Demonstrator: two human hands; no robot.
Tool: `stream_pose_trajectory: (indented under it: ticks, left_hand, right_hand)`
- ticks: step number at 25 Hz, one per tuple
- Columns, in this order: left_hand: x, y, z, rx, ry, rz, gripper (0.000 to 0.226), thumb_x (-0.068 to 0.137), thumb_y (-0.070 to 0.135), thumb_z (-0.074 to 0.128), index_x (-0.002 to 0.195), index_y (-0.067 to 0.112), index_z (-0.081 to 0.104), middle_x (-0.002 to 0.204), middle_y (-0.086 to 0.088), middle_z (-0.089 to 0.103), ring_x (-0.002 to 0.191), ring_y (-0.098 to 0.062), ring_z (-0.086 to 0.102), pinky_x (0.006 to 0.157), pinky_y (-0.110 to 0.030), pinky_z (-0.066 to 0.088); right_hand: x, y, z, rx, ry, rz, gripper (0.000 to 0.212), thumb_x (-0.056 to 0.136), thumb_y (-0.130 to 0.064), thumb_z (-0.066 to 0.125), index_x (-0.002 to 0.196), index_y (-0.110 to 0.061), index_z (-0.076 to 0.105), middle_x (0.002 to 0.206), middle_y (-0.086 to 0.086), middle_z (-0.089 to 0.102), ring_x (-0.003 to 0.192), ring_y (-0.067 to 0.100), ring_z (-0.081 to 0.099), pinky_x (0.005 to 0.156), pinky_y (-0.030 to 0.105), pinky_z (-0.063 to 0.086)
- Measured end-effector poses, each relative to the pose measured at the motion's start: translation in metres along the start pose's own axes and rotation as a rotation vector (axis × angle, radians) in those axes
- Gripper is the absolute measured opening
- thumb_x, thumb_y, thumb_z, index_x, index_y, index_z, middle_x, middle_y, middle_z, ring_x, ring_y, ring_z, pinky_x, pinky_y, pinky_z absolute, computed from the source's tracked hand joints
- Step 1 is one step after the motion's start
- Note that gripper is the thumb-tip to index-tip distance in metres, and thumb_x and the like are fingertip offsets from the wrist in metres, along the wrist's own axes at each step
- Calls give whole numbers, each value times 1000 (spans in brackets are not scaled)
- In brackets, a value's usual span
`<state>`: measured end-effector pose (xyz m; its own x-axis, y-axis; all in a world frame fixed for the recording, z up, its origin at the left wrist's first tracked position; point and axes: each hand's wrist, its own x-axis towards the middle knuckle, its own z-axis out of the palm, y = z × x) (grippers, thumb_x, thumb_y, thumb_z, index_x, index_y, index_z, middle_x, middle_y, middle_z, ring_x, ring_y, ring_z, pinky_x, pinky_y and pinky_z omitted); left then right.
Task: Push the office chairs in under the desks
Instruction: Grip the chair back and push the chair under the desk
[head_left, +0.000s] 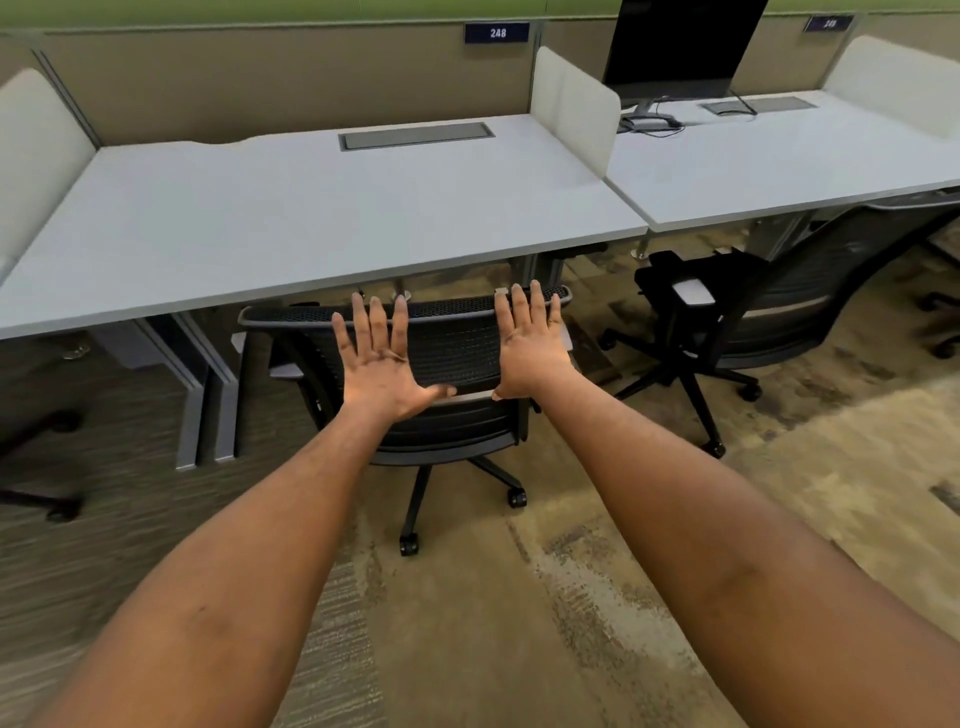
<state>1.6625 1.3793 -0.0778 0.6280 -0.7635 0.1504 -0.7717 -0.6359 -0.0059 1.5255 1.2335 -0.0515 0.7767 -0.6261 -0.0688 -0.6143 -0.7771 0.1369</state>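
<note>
A black mesh-backed office chair (452, 345) stands straight ahead, its seat mostly under the white desk (311, 218) labelled 248. My left hand (382, 364) lies flat on the left part of the backrest, fingers spread. My right hand (530, 345) lies flat on the right part, fingertips at the top rim. Neither hand grips anything. A second black chair (779, 306) stands turned sideways at the neighbouring desk (779, 161) on the right, partly under it, its wheeled base out on the carpet.
A dark monitor (680, 47) with cables stands on the right desk. White divider panels (576, 109) separate the desks. Grey desk legs (208, 395) stand left of the chair. Another chair's base (47, 467) shows at the far left. Carpet lies beneath me.
</note>
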Motion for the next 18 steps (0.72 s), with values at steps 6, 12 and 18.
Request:
stream_pose_trajectory:
  ticks: [6, 12, 18]
  left_hand:
    - [-11, 19, 3, -185, 159, -84, 127, 72, 62, 67, 149, 8, -18, 158, -21, -19, 145, -36, -21, 118, -50, -13]
    - [-60, 138, 45, -336, 5, 388, 74, 92, 21, 55, 151, 2, 14, 160, -16, 14, 150, -29, 0, 122, -38, -5]
    - [-84, 230, 78, -349, -92, 457, 65, 99, 28, 44, 151, 2, 14, 160, -14, 17, 150, -27, 1, 123, -39, -1]
  right_hand:
    - [-35, -10, 34, 126, 260, 31, 108, 86, -29, 64, 151, -3, -18, 161, 17, -18, 147, 31, -21, 121, 48, -6]
    - [-120, 44, 94, 188, 30, 265, 78, 97, -29, 51, 154, -3, 6, 163, 14, 11, 151, 29, 2, 121, 50, 6]
    - [-174, 138, 121, 235, 9, 399, 75, 98, -36, 53, 154, -7, 13, 162, 12, 15, 150, 28, 7, 120, 50, 12]
